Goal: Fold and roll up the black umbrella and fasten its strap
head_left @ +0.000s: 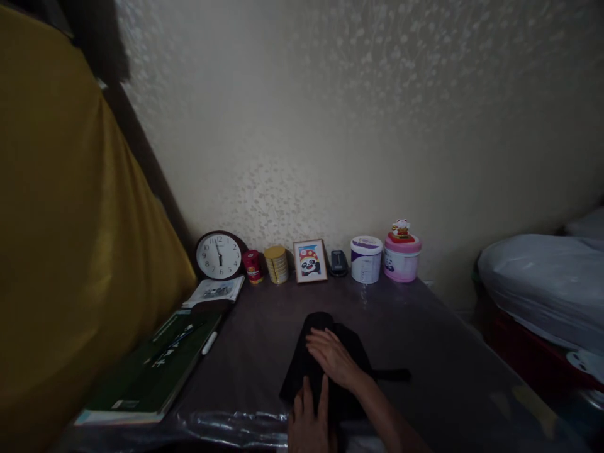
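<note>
A black cloth item (346,343) lies on the dark table near its front edge, with a dark strap (394,375) running out to its right. I cannot make out what kind of item it is. My right hand (330,355) rests flat across its upper part, fingers stretched toward the left. Below and to the left, my left hand (309,412) touches its lower part, with the fingers apart and pointing away from me. Neither hand grips anything that shows.
Left on the table (255,371) lie a green book (165,358) and a white pen (209,343). Along the wall stand a clock (219,255), a red can (253,267), a yellow canister (276,264), a panda picture frame (310,261) and tubs (366,261). A yellow curtain (80,239) hangs left.
</note>
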A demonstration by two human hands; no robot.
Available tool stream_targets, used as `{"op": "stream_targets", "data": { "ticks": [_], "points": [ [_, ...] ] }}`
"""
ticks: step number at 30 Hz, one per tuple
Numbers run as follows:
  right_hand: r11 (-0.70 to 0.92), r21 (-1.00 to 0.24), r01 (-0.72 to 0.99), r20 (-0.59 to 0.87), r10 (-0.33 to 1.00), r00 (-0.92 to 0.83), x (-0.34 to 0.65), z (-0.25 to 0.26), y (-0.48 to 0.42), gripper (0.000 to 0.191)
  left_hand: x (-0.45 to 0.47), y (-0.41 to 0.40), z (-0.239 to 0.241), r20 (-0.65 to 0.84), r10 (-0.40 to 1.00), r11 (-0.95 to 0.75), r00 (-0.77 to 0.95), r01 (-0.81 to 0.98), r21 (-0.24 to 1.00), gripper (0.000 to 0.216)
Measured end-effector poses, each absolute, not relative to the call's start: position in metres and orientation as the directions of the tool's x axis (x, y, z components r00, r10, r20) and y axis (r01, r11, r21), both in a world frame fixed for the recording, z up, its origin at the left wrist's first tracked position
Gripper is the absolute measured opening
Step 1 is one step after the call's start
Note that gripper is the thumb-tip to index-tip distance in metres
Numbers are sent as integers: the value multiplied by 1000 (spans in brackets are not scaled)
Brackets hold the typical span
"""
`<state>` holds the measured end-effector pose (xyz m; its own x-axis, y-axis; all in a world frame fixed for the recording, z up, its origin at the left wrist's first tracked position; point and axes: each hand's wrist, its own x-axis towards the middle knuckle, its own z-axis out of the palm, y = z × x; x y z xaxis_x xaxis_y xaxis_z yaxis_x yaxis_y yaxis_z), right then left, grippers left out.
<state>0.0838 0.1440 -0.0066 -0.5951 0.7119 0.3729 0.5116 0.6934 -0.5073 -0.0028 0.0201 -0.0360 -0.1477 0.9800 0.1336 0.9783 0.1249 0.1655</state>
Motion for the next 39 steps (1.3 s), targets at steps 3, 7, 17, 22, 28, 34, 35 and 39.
{"op": "stream_targets", "data": {
  "ticks": [3, 7, 17, 22, 28, 34, 35, 39],
  "points": [
    [586, -509, 631, 420, 809, -412, 80, -13, 168, 36, -3, 20, -32, 136, 979, 131, -152, 980, 153, 75],
    [444, -597, 668, 438, 878, -192, 74, -26, 167, 42, -4, 20, -30, 108, 981, 140, -161, 975, 174, 75],
    [372, -653, 659, 373, 916, -148, 69, -46, 117, 46, -8, 19, -18, -74, 978, 203, -195, 973, 114, 81],
    [347, -707, 616, 314, 935, -167, 79, -43, 106, 47, -7, 20, -14, -84, 974, 219, -211, 971, 96, 74],
    [356, -730, 584, 307, 933, -186, 90, -39, 101, 45, -5, 19, -1, -226, 951, 257, -210, 944, 205, 78],
    [467, -628, 622, 413, 878, -243, 80, -39, 97, 38, -7, 16, -14, -131, 976, 210, -175, 913, 350, 80],
    [471, -616, 632, 419, 875, -244, 78, -38, 101, 38, -7, 16, -15, -122, 976, 213, -180, 908, 361, 79],
    [399, -648, 649, 401, 903, -155, 82, -34, 130, 37, -4, 12, -10, -127, 975, 220, -184, 894, 390, 80]
  ]
}}
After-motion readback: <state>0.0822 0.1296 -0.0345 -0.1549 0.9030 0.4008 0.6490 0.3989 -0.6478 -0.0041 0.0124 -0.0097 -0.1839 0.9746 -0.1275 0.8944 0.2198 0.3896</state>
